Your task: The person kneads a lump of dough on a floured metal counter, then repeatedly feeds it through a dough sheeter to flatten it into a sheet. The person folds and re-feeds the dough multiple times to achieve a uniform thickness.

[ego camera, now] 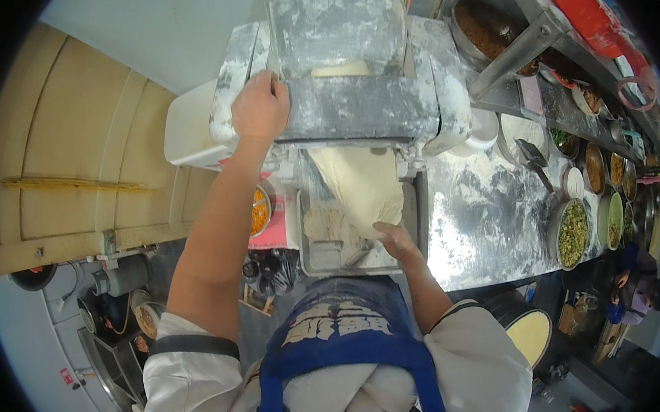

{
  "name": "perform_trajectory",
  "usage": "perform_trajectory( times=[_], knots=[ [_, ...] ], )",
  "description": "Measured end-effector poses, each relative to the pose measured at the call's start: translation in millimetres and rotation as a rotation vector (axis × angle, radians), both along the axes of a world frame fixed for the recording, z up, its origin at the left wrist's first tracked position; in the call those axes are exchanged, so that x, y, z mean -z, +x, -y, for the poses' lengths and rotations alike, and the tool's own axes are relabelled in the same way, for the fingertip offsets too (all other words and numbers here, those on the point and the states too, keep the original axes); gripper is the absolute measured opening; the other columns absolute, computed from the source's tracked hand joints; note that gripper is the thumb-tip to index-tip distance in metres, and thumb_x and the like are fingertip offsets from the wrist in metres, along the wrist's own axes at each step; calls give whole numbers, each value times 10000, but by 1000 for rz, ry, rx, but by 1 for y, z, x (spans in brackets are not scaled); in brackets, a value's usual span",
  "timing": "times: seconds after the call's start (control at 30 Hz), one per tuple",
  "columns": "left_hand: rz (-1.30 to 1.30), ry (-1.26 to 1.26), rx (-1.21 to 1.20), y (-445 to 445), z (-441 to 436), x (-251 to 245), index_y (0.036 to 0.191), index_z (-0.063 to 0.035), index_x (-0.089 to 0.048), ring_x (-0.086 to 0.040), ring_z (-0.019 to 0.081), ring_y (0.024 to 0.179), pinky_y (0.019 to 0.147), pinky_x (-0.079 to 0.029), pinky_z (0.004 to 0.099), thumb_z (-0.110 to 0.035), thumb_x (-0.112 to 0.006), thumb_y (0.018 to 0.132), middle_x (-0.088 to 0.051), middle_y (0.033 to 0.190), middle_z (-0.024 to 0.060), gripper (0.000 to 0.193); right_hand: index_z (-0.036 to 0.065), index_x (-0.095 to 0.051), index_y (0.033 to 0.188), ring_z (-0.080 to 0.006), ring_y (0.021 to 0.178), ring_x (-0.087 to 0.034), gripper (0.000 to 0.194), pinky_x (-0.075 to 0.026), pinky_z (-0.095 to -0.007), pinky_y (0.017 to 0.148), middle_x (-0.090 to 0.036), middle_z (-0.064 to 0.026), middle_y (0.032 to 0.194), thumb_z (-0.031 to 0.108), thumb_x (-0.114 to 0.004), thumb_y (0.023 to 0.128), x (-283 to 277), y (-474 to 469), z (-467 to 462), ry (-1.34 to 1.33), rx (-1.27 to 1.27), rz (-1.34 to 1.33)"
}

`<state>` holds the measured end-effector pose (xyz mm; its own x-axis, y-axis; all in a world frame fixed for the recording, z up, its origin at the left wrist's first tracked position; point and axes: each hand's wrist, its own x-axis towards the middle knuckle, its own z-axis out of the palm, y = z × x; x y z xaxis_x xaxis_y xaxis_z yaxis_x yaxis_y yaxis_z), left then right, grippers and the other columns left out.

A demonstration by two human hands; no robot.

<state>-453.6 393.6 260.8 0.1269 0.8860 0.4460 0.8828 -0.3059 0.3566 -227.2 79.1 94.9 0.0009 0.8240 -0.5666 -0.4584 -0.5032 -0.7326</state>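
Observation:
A pale dough sheet hangs out of the front of a flour-dusted metal dough sheeter. My right hand holds its lower end, thumb on top and fingers mostly hidden beneath. At the left end of the sheeter's front cover rests my left hand, its fingers curled; whether they grip a part there is hidden. More dough shows behind the cover, at the foot of the sloping feed plate. Under the sheet sits a metal tray with loose flour and a scraper-like piece in it.
To the right runs a floury steel worktable with a bowl of chopped green filling, several other bowls and a flour container with a scoop. A metal shelf overhangs it. Left are a bowl of orange shreds and yellowish doors. Another person is far right.

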Motion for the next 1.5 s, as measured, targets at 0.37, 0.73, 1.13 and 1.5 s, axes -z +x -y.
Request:
perform_trajectory(
  times=[0.37, 0.73, 1.13, 1.5],
  knots=[
    [-13, -35, -30, 2, 1, -4, 1025, -136, -727, -741, 363, 916, 782, -585, 517, -261, -614, 982, -776, 1027, 74, 173, -27, -620, 1430, -225, 1099, -717, 473, -605, -403, 973, -710, -93, 1262, 112, -744, 995, 14, -17, -1, -87, -161, 152],
    [35, 15, -4, 0, -1, -1, 1020, -128, -728, -734, 368, 895, 779, -583, 505, -250, -632, 972, -773, 999, 92, 162, 42, -658, 1375, -354, 1289, -695, 432, -584, -509, 1081, -716, -177, 1360, 303, -736, 1040, 133, -41, -175, 140, 2, -515],
    [52, 10, 24, -1, 0, -3, 990, -119, -718, -728, 373, 889, 781, -580, 506, -236, -632, 965, -771, 997, 93, 147, 103, -670, 1388, -310, 1321, -654, 532, -510, -488, 1178, -702, -68, 1421, 495, -671, 1028, 126, -33, -200, 308, 440, -931],
    [41, -6, 26, -3, 1, -1, 986, -128, -721, -726, 376, 895, 788, -573, 514, -254, -635, 975, -765, 976, 96, 154, 91, -575, 1530, -273, 1298, -684, 556, -558, -416, 1125, -704, -109, 1417, 312, -747, 1050, 185, -58, -136, -83, 713, -595]
  ],
)
